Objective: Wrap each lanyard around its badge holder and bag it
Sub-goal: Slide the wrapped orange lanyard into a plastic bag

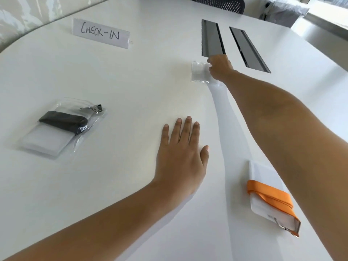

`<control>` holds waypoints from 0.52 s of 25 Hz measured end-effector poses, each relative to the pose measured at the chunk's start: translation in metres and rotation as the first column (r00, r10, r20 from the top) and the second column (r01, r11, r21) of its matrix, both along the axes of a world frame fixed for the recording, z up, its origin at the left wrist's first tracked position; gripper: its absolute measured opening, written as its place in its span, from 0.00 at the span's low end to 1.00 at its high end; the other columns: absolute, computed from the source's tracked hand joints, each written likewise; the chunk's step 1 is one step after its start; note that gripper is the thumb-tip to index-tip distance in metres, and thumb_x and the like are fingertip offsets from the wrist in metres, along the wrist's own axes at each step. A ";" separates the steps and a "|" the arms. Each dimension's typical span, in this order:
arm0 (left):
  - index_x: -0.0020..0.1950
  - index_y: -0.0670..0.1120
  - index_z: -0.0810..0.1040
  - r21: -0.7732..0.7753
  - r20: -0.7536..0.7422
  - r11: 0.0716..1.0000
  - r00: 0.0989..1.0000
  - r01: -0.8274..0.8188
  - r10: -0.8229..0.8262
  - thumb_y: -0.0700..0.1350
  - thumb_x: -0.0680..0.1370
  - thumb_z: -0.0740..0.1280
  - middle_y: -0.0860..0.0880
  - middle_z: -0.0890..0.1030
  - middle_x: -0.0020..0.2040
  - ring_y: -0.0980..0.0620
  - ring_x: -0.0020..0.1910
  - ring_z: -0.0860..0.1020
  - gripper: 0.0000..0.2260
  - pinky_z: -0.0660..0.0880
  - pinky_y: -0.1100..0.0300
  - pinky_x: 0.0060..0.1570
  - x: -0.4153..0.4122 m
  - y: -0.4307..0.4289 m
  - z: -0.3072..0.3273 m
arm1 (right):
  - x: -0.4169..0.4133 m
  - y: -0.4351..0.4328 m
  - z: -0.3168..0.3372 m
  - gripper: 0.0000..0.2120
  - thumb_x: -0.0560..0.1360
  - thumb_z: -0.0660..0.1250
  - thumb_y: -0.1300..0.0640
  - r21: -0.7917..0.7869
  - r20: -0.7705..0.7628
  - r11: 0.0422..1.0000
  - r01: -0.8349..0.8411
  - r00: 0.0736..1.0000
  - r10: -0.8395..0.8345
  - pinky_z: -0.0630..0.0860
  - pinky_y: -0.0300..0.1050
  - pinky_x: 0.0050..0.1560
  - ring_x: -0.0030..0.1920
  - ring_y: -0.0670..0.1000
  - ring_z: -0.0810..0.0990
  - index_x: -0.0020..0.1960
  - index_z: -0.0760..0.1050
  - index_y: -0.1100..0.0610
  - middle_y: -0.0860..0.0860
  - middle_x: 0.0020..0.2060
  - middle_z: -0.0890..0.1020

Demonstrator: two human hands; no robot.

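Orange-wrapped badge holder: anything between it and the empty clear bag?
Nothing visible lies on the white table between the orange-wrapped white badge holder and the small clear plastic bag; only the right arm crosses above.

Your right hand [220,67] covers its own fingertips at the clear bag [199,72], so can't tell if you've actually pinched it. Your forearm hides a corner of the orange-wrapped badge holder [261,174]. The chair [218,2] up top is cropped.

White counter [131,81], sign and slots.
A handwritten "CHECK-IN" card [100,32] stands at the far side; a dark slot [212,37] lies beside a second slot [248,48].
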State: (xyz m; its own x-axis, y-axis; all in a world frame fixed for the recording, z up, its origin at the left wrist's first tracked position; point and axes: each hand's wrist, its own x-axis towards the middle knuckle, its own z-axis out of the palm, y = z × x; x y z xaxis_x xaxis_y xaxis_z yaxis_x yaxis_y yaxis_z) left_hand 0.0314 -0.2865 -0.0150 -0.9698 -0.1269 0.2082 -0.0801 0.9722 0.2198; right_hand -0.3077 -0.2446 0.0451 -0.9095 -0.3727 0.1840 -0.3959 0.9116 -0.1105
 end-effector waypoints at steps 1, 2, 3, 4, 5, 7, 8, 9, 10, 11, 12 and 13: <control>0.79 0.46 0.47 0.002 0.002 1.000 1.000 0.003 -0.003 0.55 0.82 0.44 0.47 0.46 0.80 0.48 0.78 0.44 0.27 0.41 0.46 0.76 0.000 0.000 0.000 | -0.002 0.001 -0.003 0.20 0.78 0.58 0.69 -0.002 -0.022 1.000 0.006 1.000 -0.006 0.74 0.49 0.62 0.65 0.59 0.74 0.67 0.74 0.58 0.57 0.66 0.75; 0.79 0.46 0.47 0.001 0.002 1.000 1.000 0.005 -0.005 0.55 0.82 0.44 0.47 0.46 0.80 0.48 0.78 0.44 0.27 0.41 0.46 0.76 0.000 -0.001 0.000 | -0.002 0.001 -0.007 0.19 0.77 0.58 0.70 -0.011 -0.067 1.000 0.017 0.998 -0.018 0.74 0.49 0.60 0.64 0.59 0.75 0.65 0.75 0.59 0.58 0.64 0.76; 0.79 0.46 0.47 0.001 0.001 1.000 1.000 0.004 -0.004 0.55 0.82 0.44 0.46 0.46 0.80 0.47 0.78 0.44 0.27 0.41 0.45 0.76 0.000 -0.001 0.001 | -0.002 0.001 -0.010 0.19 0.77 0.58 0.72 -0.036 -0.108 0.999 0.025 0.994 -0.029 0.75 0.49 0.58 0.61 0.60 0.76 0.63 0.76 0.60 0.59 0.62 0.76; 0.79 0.46 0.47 -0.001 0.000 1.000 1.000 0.004 -0.004 0.55 0.82 0.44 0.46 0.46 0.80 0.47 0.78 0.44 0.27 0.42 0.45 0.75 0.000 0.000 0.001 | -0.001 0.000 -0.014 0.18 0.76 0.58 0.73 -0.059 -0.142 0.998 0.031 0.989 -0.040 0.74 0.48 0.56 0.59 0.60 0.76 0.61 0.76 0.61 0.59 0.60 0.76; 0.79 0.46 0.46 -0.002 0.002 1.000 1.000 0.006 -0.006 0.55 0.82 0.44 0.46 0.46 0.80 0.47 0.78 0.44 0.27 0.42 0.45 0.75 0.000 0.000 0.002 | 0.000 0.000 -0.017 0.17 0.75 0.58 0.74 -0.079 -0.178 0.996 0.033 0.983 -0.046 0.73 0.47 0.54 0.58 0.60 0.77 0.60 0.75 0.62 0.60 0.59 0.77; 0.79 0.46 0.46 -0.011 0.014 1.000 1.000 0.012 -0.012 0.55 0.82 0.44 0.46 0.46 0.80 0.46 0.78 0.44 0.27 0.42 0.44 0.75 0.001 0.001 0.003 | 0.003 0.001 -0.018 0.15 0.73 0.59 0.75 -0.103 -0.236 0.994 0.035 0.970 -0.058 0.72 0.47 0.51 0.54 0.61 0.77 0.57 0.74 0.63 0.60 0.55 0.78; 0.79 0.46 0.46 -0.015 0.016 1.000 1.000 0.013 -0.013 0.55 0.82 0.44 0.46 0.46 0.80 0.46 0.78 0.44 0.27 0.42 0.44 0.75 0.001 0.001 0.003 | 0.004 0.002 -0.018 0.14 0.73 0.59 0.75 -0.107 -0.258 0.994 0.031 0.964 -0.058 0.72 0.47 0.51 0.53 0.61 0.78 0.55 0.74 0.64 0.60 0.54 0.79; 0.79 0.46 0.46 -0.017 0.014 1.000 1.000 0.010 -0.010 0.55 0.82 0.44 0.46 0.46 0.80 0.46 0.78 0.44 0.27 0.42 0.44 0.75 0.001 0.000 0.002 | 0.005 0.002 -0.018 0.14 0.73 0.59 0.75 -0.110 -0.275 0.994 0.027 0.960 -0.056 0.72 0.48 0.50 0.53 0.61 0.78 0.54 0.74 0.64 0.60 0.52 0.80; 0.79 0.46 0.46 -0.020 0.010 1.000 1.000 0.005 -0.005 0.55 0.82 0.44 0.46 0.46 0.80 0.46 0.78 0.44 0.27 0.42 0.44 0.75 0.000 -0.001 0.001 | 0.007 0.003 -0.016 0.13 0.72 0.59 0.76 -0.118 -0.285 0.993 0.019 0.957 -0.053 0.72 0.48 0.50 0.52 0.60 0.78 0.52 0.75 0.64 0.60 0.51 0.81; 0.79 0.46 0.46 -0.020 0.005 1.000 1.000 0.002 -0.002 0.55 0.82 0.43 0.46 0.46 0.80 0.46 0.78 0.44 0.27 0.42 0.44 0.75 0.000 -0.001 0.001 | 0.009 0.003 -0.015 0.13 0.72 0.59 0.76 -0.131 -0.296 0.991 0.004 0.954 -0.042 0.72 0.48 0.50 0.52 0.60 0.77 0.51 0.76 0.64 0.60 0.50 0.81; 0.79 0.46 0.46 -0.020 0.003 1.000 1.000 0.001 -0.001 0.55 0.82 0.43 0.46 0.46 0.80 0.46 0.78 0.44 0.27 0.42 0.44 0.75 0.000 0.000 0.000 | 0.012 0.004 -0.013 0.13 0.71 0.59 0.76 -0.138 -0.306 0.990 -0.014 0.952 -0.029 0.71 0.48 0.50 0.51 0.60 0.77 0.50 0.76 0.64 0.59 0.49 0.81; 0.79 0.46 0.46 -0.018 0.001 1.000 1.000 0.001 -0.001 0.55 0.82 0.43 0.46 0.46 0.80 0.47 0.78 0.44 0.27 0.42 0.44 0.75 0.000 0.000 0.000 | 0.014 0.006 -0.011 0.13 0.71 0.59 0.76 -0.145 -0.322 0.989 -0.031 0.947 -0.018 0.71 0.47 0.50 0.51 0.60 0.77 0.49 0.76 0.64 0.59 0.48 0.81</control>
State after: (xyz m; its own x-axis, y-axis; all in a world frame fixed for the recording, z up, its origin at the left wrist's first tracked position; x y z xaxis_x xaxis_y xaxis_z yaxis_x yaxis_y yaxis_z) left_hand 0.0312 -0.2866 -0.0148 -0.9701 -0.1224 0.2096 -0.0794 0.9761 0.2024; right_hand -0.2941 -0.2381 0.0344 -0.7906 -0.3255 0.5187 -0.4381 0.8924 -0.1078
